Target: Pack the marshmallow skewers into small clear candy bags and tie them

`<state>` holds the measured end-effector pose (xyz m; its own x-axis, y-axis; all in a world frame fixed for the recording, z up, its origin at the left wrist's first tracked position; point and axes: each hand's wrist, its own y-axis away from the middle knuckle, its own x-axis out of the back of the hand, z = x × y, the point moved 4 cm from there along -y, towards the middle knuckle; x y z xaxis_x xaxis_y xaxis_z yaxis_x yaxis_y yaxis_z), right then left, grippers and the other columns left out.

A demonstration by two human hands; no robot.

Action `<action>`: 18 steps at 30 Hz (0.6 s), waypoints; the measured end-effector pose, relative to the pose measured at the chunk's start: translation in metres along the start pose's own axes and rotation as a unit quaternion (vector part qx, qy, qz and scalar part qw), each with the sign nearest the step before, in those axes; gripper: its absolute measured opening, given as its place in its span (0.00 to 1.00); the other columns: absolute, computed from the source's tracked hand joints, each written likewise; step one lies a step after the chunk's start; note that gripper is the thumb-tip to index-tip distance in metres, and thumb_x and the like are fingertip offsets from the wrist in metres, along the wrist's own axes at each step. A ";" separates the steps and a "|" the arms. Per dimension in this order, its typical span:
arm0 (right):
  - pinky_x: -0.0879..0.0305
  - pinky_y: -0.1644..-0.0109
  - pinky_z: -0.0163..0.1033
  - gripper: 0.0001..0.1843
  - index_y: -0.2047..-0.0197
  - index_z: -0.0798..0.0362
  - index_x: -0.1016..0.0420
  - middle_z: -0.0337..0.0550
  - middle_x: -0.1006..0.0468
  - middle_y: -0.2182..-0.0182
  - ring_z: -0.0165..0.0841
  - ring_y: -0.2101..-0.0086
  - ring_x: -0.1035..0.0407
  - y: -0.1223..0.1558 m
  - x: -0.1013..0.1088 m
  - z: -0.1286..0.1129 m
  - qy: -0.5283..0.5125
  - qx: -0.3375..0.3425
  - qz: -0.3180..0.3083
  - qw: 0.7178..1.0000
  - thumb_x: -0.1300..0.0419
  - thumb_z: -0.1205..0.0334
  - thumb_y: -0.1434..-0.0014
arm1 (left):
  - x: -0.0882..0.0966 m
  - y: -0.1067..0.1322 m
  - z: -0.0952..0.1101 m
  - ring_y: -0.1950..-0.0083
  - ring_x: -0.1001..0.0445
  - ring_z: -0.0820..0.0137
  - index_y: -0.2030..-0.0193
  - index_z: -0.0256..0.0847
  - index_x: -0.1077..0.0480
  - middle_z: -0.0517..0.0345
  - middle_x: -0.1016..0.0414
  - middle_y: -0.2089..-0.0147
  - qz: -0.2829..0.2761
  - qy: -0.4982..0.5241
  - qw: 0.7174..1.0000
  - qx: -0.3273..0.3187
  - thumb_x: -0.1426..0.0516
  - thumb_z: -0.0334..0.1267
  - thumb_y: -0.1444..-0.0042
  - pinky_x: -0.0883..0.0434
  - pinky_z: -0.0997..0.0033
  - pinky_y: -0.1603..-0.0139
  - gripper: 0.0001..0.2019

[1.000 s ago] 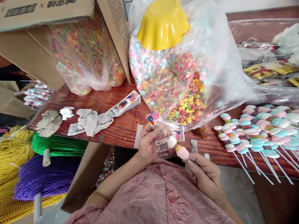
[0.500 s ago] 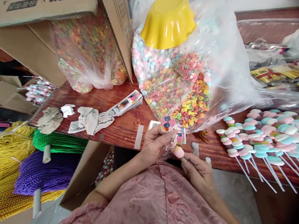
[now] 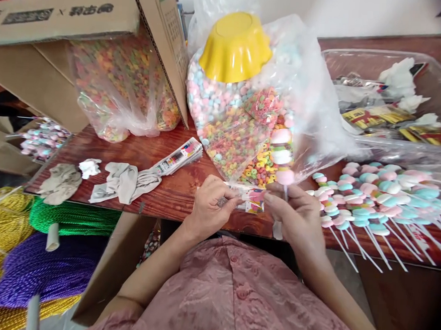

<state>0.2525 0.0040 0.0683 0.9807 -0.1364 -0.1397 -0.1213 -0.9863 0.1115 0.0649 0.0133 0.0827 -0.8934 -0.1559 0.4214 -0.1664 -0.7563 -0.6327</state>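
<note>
Upright in my right hand (image 3: 301,215) is a marshmallow skewer (image 3: 282,156), its pink, white and green pieces stacked above my fingers, which are closed around the white stick. My left hand (image 3: 212,203) is closed in a pinch at the front of the table, just left of the other hand. Something thin and shiny shows at its fingertips, too small to make out. Between and behind my hands lie printed plastic wrappers (image 3: 254,199), partly covered by the fingers. Many finished marshmallow skewers (image 3: 375,194) are piled to the right, sticks toward me.
A large clear bag of marshmallows and ring candies (image 3: 237,131) carries an upturned yellow bowl (image 3: 237,46). Left stand a cardboard box (image 3: 65,21) with bagged candy, a wrapper stack (image 3: 179,155) and grey gloves (image 3: 124,181). A plastic tray (image 3: 386,138) stands right; coloured cords (image 3: 49,269) lie below left.
The skewer was low between both hands beside a printed wrapper; my right hand now holds it raised upright. My left hand has moved slightly left and off the skewer. The view has shifted right.
</note>
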 end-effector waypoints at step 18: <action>0.29 0.62 0.38 0.11 0.63 0.51 0.19 0.40 0.19 0.68 0.31 0.69 0.27 -0.004 0.019 0.009 0.062 0.039 -0.007 0.997 0.31 0.58 0.51 | -0.010 0.012 -0.028 0.69 0.32 0.72 0.77 0.40 0.30 0.62 0.28 0.74 -0.127 0.032 0.977 0.169 0.33 0.38 0.49 0.36 0.71 0.65 0.12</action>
<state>0.2703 0.0045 0.0566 0.9932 -0.1154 -0.0182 -0.1147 -0.9928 0.0330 0.0602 0.0232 0.0524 -0.8672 0.0951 0.4888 -0.2483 -0.9335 -0.2589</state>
